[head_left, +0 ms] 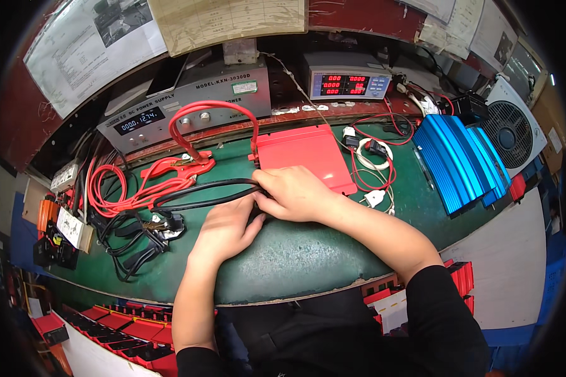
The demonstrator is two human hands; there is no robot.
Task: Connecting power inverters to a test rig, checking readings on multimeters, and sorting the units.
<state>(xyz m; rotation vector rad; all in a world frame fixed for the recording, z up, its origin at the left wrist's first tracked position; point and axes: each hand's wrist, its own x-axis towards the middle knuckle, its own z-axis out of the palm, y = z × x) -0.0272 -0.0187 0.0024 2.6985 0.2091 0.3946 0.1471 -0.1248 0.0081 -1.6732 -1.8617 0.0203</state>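
A flat red metal box (305, 157) lies on the green bench mat (295, 257). At its near left corner, my right hand (295, 193) pinches the end of a thick black cable (210, 184). My left hand (227, 227) is closed at the same spot from below, its fingertips against the black cable end; the exact contact is hidden by the fingers. A thick red cable (214, 105) arches up from the box's far left corner. Red clamps (181, 166) lie to the left, beside a coiled red cable (107, 191). Black clamps (160, 229) rest nearer to me.
A grey power supply (223, 85) and a meter with red digits (349, 83) stand at the back. Right of the box lie thin leads with a white plug (374, 198), then blue finned housings (453, 163) and a fan (509, 125). Sockets (74, 227) sit far left.
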